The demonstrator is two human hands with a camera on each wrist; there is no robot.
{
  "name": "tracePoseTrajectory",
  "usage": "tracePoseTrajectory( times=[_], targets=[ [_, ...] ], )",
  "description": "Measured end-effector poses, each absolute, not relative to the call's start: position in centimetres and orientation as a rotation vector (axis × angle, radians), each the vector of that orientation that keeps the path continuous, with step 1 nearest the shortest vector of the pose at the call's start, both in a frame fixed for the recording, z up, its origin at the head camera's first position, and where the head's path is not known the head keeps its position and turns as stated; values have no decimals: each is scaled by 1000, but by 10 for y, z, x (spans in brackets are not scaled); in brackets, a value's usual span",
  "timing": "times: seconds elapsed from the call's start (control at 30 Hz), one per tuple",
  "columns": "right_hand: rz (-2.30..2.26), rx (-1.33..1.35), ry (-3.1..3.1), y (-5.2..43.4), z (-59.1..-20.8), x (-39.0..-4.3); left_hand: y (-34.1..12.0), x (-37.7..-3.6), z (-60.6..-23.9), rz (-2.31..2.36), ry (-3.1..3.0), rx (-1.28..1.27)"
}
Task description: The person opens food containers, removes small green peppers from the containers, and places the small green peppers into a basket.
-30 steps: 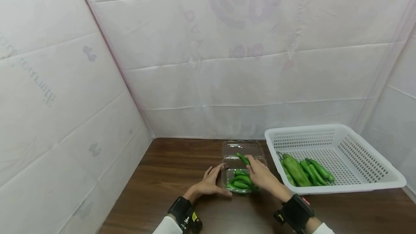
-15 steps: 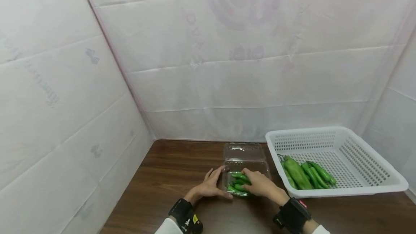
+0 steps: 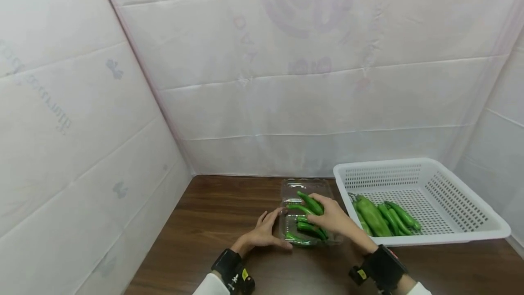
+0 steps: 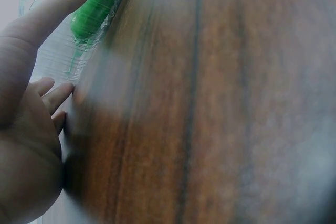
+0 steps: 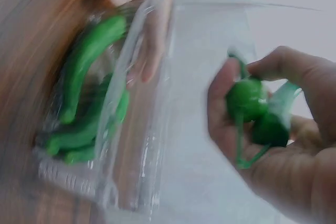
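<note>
Left hand (image 3: 264, 231) flat, fingers relaxed, steadying the clear clamshell tray (image 3: 308, 222) on its left side. Right hand (image 3: 333, 216) has lifted from the tray since half a second ago, now gripping two green peppers (image 3: 311, 203) above it, so they're coming out. Brown wood bench (image 3: 213, 222); white basket (image 3: 450, 204) of peppers right of tray; white sheeting (image 3: 286, 81) behind.

2 hands show: the left hand (image 3: 266, 232) and the right hand (image 3: 333, 217). There is 1 clear plastic box (image 3: 291, 232) near the middle of the table (image 3: 204, 236) and 1 white basket (image 3: 446, 236) at the table's right edge. The right hand grips 2 green peppers (image 3: 310, 204). About 3 more peppers (image 3: 311, 230) lie in the box, though the exact number is hard to tell. Roughly 5 peppers (image 3: 382, 217) lie in the basket, overlapping.
</note>
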State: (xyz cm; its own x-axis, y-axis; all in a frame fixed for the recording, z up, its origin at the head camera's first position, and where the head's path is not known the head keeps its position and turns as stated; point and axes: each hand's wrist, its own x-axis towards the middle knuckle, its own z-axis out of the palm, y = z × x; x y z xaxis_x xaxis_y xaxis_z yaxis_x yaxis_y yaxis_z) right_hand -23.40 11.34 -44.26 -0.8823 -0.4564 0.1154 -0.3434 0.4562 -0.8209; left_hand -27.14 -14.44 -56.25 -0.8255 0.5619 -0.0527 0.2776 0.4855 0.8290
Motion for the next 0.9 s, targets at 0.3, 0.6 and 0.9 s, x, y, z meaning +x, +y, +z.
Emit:
tracePoseTrajectory(
  times=[0.3, 0.6, 0.9],
  targets=[
    [-1771, -428, 2371, 124, -414, -229, -144, -270, -561, 1256, 2427, 726],
    [-1937, -379, 2221, 145, -393, -226, -144, -273, -561, 1243, 2437, 698],
    [-2263, -373, 1878, 165, -376, -220, -145, -271, -559, 1251, 2435, 738]
  ],
)
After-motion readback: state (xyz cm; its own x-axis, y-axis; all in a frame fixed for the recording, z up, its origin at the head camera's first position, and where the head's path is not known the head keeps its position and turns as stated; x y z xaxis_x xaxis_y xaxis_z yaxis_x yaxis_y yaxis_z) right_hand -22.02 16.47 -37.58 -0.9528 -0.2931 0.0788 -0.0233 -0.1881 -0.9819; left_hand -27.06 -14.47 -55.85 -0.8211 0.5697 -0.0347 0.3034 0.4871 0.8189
